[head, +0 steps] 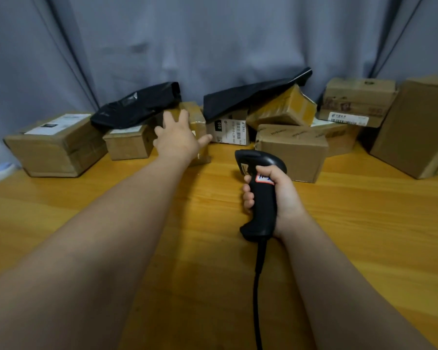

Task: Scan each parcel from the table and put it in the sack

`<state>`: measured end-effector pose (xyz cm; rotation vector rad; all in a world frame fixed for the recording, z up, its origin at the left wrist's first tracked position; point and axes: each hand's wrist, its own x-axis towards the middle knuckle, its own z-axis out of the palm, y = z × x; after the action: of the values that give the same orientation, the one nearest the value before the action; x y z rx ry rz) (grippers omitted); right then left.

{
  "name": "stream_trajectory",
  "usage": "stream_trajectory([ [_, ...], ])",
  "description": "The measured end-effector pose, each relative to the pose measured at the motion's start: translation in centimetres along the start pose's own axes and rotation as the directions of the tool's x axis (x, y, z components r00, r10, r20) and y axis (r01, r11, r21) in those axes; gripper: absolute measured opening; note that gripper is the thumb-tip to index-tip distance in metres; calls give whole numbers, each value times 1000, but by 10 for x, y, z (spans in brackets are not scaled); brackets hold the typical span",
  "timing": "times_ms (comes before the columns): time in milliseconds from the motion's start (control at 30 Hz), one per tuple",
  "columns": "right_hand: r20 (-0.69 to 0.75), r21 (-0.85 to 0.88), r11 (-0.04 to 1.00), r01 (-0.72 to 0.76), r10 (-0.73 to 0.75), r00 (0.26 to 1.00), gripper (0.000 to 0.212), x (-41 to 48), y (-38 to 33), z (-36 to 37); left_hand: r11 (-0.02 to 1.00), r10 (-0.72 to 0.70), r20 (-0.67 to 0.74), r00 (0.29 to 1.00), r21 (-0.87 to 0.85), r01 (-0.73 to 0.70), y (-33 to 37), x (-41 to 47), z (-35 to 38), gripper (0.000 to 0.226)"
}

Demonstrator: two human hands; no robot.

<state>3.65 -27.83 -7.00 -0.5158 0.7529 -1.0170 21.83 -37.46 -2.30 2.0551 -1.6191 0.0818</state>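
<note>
The left hand (pixel 176 142) is held with fingers spread wide at a taped brown parcel (pixel 198 122) in the far row on the tabletop (pixel 352 223). The black scanner (pixel 262 200) is gripped by the right hand (pixel 282 198).

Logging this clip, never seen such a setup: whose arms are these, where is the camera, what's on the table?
No machine here: the grips are a person's bare hands, filmed by one wide-angle camera worn on the head. The left-hand grip, fingers spread, reaches toward a small tape-wrapped brown cardboard parcel; contact is unclear. The right-hand grip holds a black corded handheld barcode scanner. The orange-brown wooden table carries brown cardboard boxes and two black plastic mailer bags. No sack shows.
</note>
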Motion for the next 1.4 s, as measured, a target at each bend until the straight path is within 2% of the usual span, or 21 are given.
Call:
stream_trajectory([
  [100,8,-22,1000,-4,4,1000,23,4,-1,-3,996,5,32,999,88,-8,4,6,2,68],
  [300,76,-104,994,-21,29,997,23,13,-1,-5,999,-27,-29,999,24,27,11,17,13,61],
  [467,36,-116,993,-27,31,999,25,9,0,-1,999,-13,-70,997,29,15,-2,-11,0,66],
  [667,-73,-10,1000,-12,11,997,23,-24,8,2,997,74,34,997,-27,-73,-22,-96,-53,60],
  [833,-167,-218,974,-58,21,986,24,-85,30,8,980,137,152,979,-163,-112,-32,-183,-102,48],
  [933,-183,-239,969,-67,22,983,31,-137,45,2,971,169,150,974,-194,-138,-35,-235,-122,46],
  [1100,-245,-177,983,47,-90,965,33,-219,58,-12,935,271,106,957,-263,-236,-33,-310,-144,47],
  [1200,-222,-208,971,120,-166,961,31,-263,55,-12,923,343,57,937,-205,-326,-27,-341,-156,51],
  [1267,-192,-205,963,175,-215,958,31,-285,52,-10,878,478,6,878,-29,-478,-22,-355,-162,59],
  [1300,-188,-203,958,205,-243,952,32,-294,50,-8,817,574,16,819,65,-574,-20,-362,-164,64],
  [1367,-200,-210,944,256,-297,933,32,-308,49,-7,668,720,127,682,138,-731,-15,-372,-164,73],
  [1400,-212,-218,937,274,-319,924,31,-314,49,-7,625,751,196,630,97,-775,-13,-378,-163,75],
])
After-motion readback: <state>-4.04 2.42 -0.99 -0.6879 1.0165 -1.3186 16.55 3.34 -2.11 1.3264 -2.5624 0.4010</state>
